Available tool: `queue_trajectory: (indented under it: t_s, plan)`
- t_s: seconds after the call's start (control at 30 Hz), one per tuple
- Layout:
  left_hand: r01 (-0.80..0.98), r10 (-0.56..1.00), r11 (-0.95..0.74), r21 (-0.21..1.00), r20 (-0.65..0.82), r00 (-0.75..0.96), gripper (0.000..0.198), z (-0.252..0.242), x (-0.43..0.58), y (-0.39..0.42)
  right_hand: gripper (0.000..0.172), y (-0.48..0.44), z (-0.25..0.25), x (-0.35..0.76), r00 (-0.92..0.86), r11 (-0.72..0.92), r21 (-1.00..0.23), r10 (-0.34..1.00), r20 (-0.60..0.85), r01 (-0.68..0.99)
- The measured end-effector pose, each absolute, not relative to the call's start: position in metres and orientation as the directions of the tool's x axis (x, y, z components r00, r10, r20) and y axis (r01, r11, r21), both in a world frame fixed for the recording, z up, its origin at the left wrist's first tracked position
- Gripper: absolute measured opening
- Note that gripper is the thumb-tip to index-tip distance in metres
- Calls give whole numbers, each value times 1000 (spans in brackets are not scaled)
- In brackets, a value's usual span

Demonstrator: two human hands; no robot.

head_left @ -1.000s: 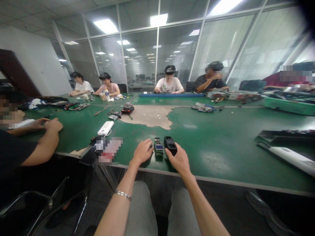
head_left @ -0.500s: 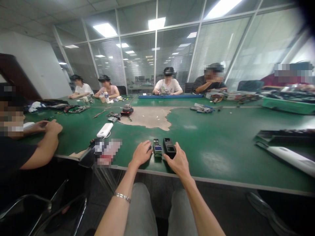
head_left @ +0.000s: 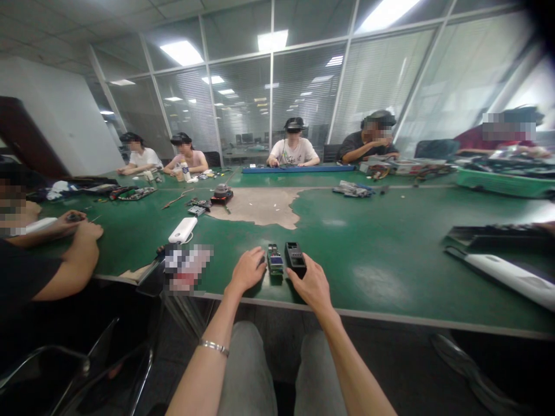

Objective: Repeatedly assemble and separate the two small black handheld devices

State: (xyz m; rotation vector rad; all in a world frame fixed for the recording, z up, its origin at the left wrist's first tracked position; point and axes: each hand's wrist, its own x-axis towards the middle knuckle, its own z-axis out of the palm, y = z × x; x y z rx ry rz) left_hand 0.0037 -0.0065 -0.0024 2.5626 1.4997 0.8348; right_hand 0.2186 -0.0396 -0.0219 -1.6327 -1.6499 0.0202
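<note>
On the green table in front of me, a narrow circuit board [head_left: 275,263] with a small blue screen lies between my hands. Beside it on the right is a black plastic casing [head_left: 295,255] with cut-out openings, its far end pointing away from me. My right hand [head_left: 313,282] grips the casing's near right side, thumb to the left and fingers along the outer edge. My left hand [head_left: 247,270] rests on the table just left of the board without touching it. Its fingers curl around something dark, mostly hidden, that I cannot make out.
Left of my hands are a white power bank [head_left: 182,230] and a blurred packet [head_left: 188,267]. A long white device [head_left: 511,274] and a black tray-like part [head_left: 485,238] lie right. A green basket [head_left: 503,184] stands farther back. A co-worker's arm [head_left: 71,263] reaches in at left.
The view has shifted slightly. My hands, the board and the casing keep about the same places relative to one another. The co-worker's hands at left have moved a little.
</note>
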Motion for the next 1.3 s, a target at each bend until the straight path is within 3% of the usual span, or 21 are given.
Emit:
queue_trajectory:
  t_s: [0.2,0.43,0.53,0.8,1.3]
  plan:
    - [791,827,-521,321,422,373,42,-4,1,-6,59,-42,-17,215,163,164,-551,853,496,818]
    - [781,827,-517,349,437,352,41,-7,0,-4,57,-50,9,209,281,157,-723,850,446,672]
    - [777,822,-520,355,455,343,41,-9,-1,-3,58,-54,23,197,264,203,-744,850,457,636]
    - [772,820,-515,371,474,320,40,-12,-2,-1,50,-52,39,162,135,222,-634,875,464,741]
    - [778,821,-515,360,467,328,42,-9,-1,-1,61,-52,28,149,118,79,-459,915,386,885]
